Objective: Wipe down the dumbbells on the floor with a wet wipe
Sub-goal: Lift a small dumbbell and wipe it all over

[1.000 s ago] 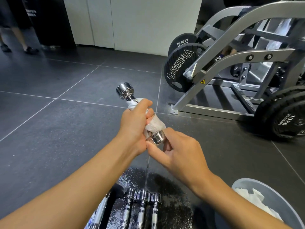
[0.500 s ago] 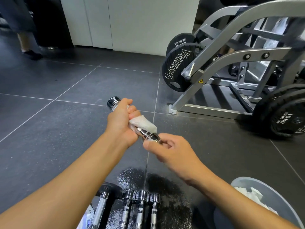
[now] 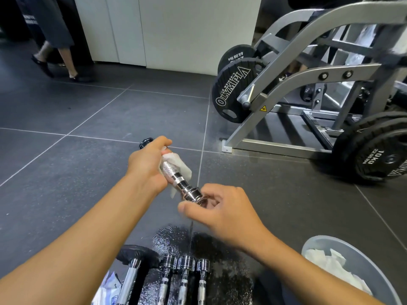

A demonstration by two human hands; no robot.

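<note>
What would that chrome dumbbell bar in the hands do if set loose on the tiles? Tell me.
The dumbbell bar is round and polished, so it would likely roll on the smooth floor. Solid metal suggests stiff and heavy for its size. The wet wipe may leave it slippery, though the knurling should help.

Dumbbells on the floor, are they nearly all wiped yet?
Hard to say what is finished: the bin holds crumpled used wipes, so some wiping seems done. In hand now: the left hand rubs a wet wipe along a chrome dumbbell handle, the right hand steadying its end. Four more handles lie below; whether they are clean cannot be told.
</note>
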